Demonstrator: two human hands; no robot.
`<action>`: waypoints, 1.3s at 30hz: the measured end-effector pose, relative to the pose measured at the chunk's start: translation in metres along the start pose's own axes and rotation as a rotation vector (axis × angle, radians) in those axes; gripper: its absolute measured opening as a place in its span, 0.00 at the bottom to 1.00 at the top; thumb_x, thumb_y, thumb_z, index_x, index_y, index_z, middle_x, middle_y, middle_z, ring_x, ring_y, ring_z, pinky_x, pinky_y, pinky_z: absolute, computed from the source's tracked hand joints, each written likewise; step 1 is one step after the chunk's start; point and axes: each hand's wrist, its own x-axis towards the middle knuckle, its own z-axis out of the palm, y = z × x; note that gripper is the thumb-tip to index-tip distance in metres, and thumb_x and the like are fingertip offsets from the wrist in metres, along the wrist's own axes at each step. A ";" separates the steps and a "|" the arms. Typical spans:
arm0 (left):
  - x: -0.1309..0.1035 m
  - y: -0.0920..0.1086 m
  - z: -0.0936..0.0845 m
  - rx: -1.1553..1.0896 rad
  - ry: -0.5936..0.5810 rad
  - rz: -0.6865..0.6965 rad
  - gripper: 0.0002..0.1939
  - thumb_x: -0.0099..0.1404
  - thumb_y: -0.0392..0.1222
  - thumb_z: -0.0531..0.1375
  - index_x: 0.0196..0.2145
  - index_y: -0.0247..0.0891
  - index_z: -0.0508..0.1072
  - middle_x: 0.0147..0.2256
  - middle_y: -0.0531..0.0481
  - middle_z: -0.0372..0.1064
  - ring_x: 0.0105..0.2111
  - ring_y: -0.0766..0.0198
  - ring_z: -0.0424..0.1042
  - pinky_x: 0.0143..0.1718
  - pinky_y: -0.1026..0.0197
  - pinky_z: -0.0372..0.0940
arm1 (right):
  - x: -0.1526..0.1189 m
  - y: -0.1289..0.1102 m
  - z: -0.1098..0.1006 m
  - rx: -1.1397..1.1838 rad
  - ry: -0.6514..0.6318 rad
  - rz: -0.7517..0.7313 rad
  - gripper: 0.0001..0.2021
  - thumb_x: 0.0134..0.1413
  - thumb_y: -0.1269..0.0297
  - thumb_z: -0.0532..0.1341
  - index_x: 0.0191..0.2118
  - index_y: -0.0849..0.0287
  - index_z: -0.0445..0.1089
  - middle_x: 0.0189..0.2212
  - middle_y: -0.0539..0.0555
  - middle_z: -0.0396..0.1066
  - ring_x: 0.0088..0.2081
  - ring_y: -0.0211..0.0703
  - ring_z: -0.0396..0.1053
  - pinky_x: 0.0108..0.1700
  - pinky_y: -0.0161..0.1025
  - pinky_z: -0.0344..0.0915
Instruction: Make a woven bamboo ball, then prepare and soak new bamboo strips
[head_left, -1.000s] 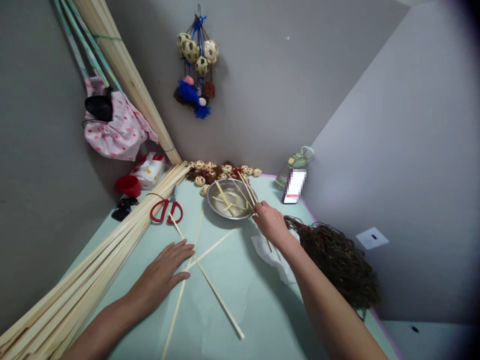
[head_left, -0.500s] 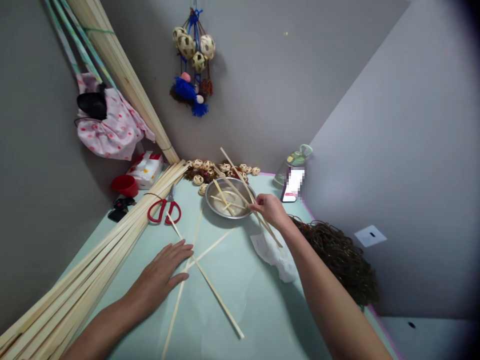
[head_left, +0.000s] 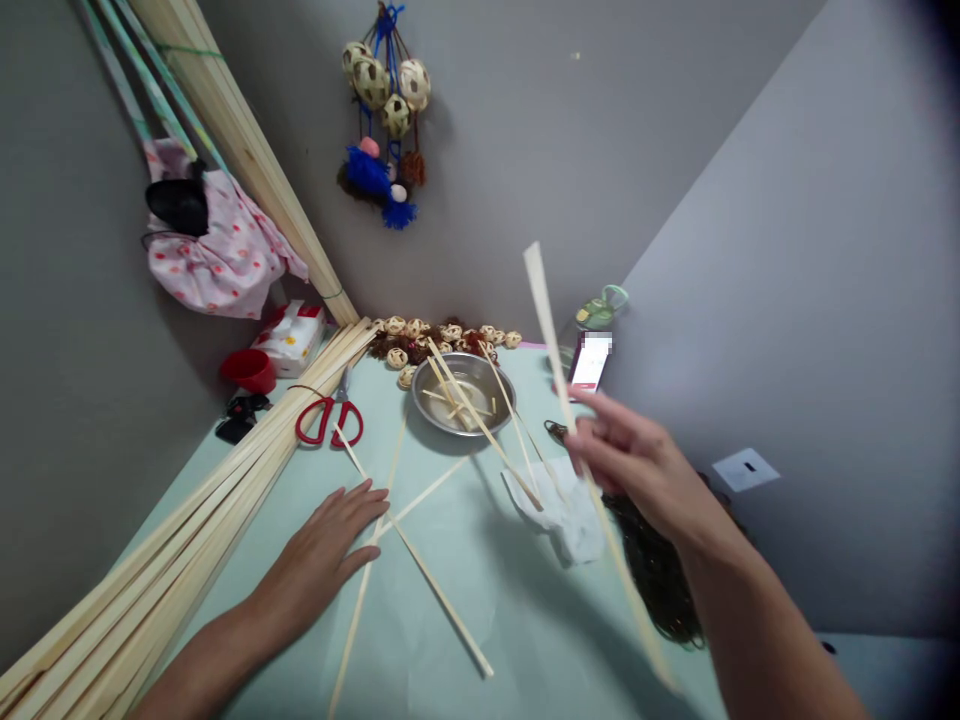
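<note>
My left hand (head_left: pixel 330 540) lies flat with its fingers apart, the fingertips on crossed pale strips (head_left: pixel 442 597) on the light green table. Raised at the right, my right hand (head_left: pixel 622 450) pinches one long pale strip (head_left: pixel 551 335), which slants from upper left to lower right and is blurred at its lower end. A metal bowl (head_left: pixel 420 418) behind the hands holds liquid and short strip pieces. Other loose strips (head_left: pixel 491 437) lean across the bowl's rim and reach a crumpled white cloth (head_left: pixel 574 530).
Red-handled scissors (head_left: pixel 325 420) lie beside a long bundle of strips (head_left: pixel 217 510) at the left. Small woven balls (head_left: pixel 396 357) line the back. A phone (head_left: pixel 589 365) leans on a green-lidded bottle (head_left: pixel 600 308). Dark coiled cord (head_left: pixel 660 580) is partly behind my right arm.
My right hand has moved right and up, away from the bowl, with one strip in it. The other strips now rest over the bowl and cloth. My left hand has hardly moved.
</note>
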 end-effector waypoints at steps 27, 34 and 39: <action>0.002 0.002 -0.003 0.011 -0.055 -0.009 0.20 0.72 0.46 0.55 0.59 0.45 0.67 0.62 0.47 0.66 0.64 0.53 0.60 0.65 0.42 0.56 | -0.026 0.103 0.076 0.385 -0.584 0.460 0.31 0.56 0.53 0.65 0.63 0.58 0.63 0.19 0.44 0.63 0.18 0.31 0.46 0.22 0.33 0.43; 0.003 0.004 -0.005 0.010 -0.063 -0.009 0.20 0.71 0.45 0.56 0.60 0.46 0.66 0.62 0.47 0.65 0.65 0.54 0.59 0.65 0.44 0.55 | -0.018 0.098 0.079 0.392 -0.451 0.472 0.31 0.58 0.51 0.64 0.63 0.59 0.62 0.19 0.43 0.61 0.19 0.32 0.45 0.23 0.35 0.40; 0.004 0.004 -0.006 0.012 -0.101 -0.020 0.19 0.72 0.44 0.55 0.59 0.45 0.67 0.62 0.47 0.65 0.65 0.54 0.59 0.65 0.43 0.55 | -0.033 0.102 0.067 0.374 -0.455 0.534 0.31 0.58 0.50 0.63 0.62 0.60 0.61 0.18 0.43 0.61 0.19 0.31 0.44 0.23 0.35 0.38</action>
